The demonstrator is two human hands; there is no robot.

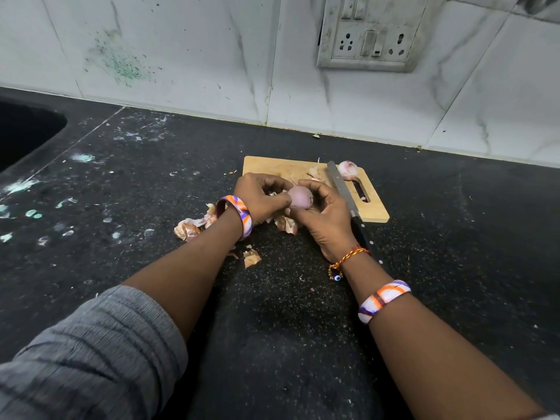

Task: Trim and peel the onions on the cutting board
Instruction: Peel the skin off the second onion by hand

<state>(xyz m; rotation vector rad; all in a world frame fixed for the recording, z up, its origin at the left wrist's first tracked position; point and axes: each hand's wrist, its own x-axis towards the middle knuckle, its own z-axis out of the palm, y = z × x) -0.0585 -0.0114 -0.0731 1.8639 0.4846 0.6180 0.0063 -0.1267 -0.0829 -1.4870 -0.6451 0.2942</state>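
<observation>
Nearest my view, a grey ribbed sleeve (91, 353) on the left forearm; both wrists wear orange, white and purple bangles. I log both hands raised together over the near left corner of the pale wooden cutting board (375, 207). The smooth, round, pinkish-purple peeled onion (300, 197) sits between them: right hand (325, 219) cups it from below and the right with curled fingers, left hand (260, 201) pinches at its left flank, apparently on a scrap of skin, though the fingertips hide the detail. Key relation: the onion lies directly between the hands, no reach needed; its stem axis I cannot tell. A second, partly skinned pale onion (348, 169) rests at the board's far right corner, nearer the right hand. A long steel knife with a dark handle (342, 189) lies diagonally across the board's right side, handle toward me. Papery tan onion skins (188, 230) litter the speckled black stone tabletop (272, 313) left of the board. My judgement: peeling nearly finished on this one.
</observation>
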